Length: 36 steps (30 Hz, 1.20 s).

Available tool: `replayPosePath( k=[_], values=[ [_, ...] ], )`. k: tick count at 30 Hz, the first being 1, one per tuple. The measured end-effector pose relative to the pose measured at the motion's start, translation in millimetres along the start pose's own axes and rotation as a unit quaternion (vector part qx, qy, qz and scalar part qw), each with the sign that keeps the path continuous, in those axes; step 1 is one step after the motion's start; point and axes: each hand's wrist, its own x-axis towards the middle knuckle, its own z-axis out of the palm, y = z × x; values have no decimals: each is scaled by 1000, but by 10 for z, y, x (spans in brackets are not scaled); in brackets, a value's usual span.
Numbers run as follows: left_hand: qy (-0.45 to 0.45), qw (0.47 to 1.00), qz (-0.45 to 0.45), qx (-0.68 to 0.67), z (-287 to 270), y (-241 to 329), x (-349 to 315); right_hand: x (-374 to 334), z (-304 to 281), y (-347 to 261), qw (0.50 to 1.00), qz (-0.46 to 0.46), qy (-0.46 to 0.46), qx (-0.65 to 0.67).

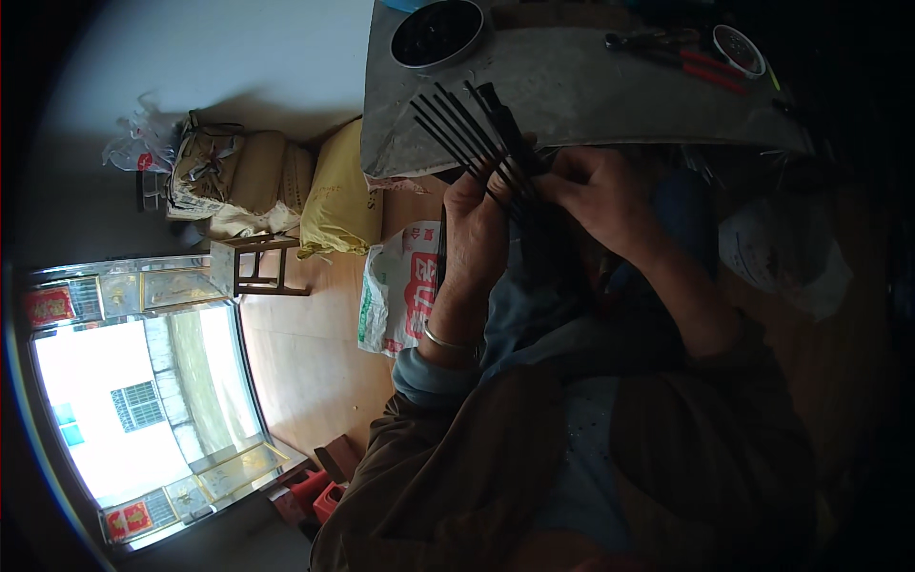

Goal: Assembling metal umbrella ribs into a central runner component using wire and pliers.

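My left hand is closed round a bundle of thin black rods, just in front of the table edge. The rods fan out toward the upper left, and a thicker black stick stands among them on the right. Their lower ends drop into shadow over my lap. My right hand sits close beside the bundle, its thumb and fingertips pinched together near the base of the thick stick. What lies between those fingertips is too small and dark to make out.
The grey table carries a round dish of small black pieces, red-handled pliers and a small round tin. Left stand a wooden stool, a yellow sack and a printed bag. A clear plastic bag lies right.
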Motion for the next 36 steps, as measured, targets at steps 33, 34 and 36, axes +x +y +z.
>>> replayPosePath(
  k=[33, 34, 36],
  values=[
    [-121, 982, -68, -125, -52, 69, -8, -101, -51, 49, 986, 95, -59, 123],
    [-103, 984, -87, -115, -52, 60, -5, -127, -41, 34, 986, 93, -61, 122],
    [-87, 984, -68, -139, -17, 46, -12, -178, -23, 8, 998, 35, -8, 57]
  ],
)
